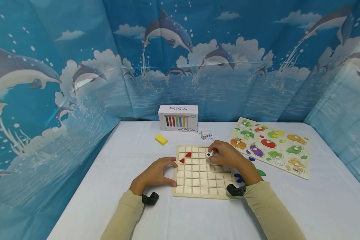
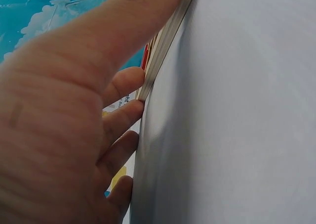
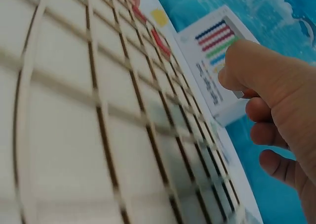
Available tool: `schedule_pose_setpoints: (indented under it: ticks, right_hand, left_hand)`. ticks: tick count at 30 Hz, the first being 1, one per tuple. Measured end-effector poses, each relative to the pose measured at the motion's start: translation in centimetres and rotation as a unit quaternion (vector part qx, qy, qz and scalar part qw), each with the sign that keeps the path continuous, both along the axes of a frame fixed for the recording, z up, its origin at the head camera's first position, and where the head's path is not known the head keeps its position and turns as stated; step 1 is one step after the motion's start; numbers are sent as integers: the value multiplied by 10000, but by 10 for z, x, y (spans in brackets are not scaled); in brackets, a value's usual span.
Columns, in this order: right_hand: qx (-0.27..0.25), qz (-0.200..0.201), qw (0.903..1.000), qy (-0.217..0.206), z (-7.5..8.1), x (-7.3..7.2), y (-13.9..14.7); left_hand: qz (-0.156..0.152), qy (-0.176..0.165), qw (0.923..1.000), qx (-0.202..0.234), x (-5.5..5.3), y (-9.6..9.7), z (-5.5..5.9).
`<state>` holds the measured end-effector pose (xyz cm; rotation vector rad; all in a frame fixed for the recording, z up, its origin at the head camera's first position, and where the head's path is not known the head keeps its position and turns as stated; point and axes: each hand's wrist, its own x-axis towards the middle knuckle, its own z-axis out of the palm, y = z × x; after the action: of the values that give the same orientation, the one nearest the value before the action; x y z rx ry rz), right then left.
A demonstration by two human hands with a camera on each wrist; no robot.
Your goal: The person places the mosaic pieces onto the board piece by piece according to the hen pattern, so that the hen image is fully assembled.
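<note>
A wooden grid board lies on the table, with a red quarter-circle piece and a red triangle piece in its upper left squares. My left hand rests against the board's left edge, thumb and fingertips touching the side; the left wrist view shows its spread fingers along that edge. Over the board's upper right, my right hand pinches a small white piece with a black dot between thumb and fingers. In the right wrist view the right hand largely hides that piece.
Behind the board stand a white box, a yellow block and a small pattern card. A vegetable puzzle board lies at right. Blue pieces and a green piece lie near my right forearm.
</note>
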<state>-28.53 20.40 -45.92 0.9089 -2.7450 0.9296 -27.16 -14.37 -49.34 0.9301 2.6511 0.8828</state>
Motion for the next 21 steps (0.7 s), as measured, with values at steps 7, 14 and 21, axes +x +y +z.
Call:
schedule_pose_setpoints:
  ticks: [7, 14, 21]
  right_hand:
    - [-56, 160, 9998, -95, -2, -15, -41]
    - [-94, 192, 9989, -415, -20, -19, -67]
    - [-22, -126, 9994, -320, -32, -17, -75]
  left_hand:
    - [50, -12, 10000, -24, -2, 0, -3]
    - [14, 19, 10000, -37, -5, -2, -6]
    - [-25, 78, 10000, -33, -4, -2, -5]
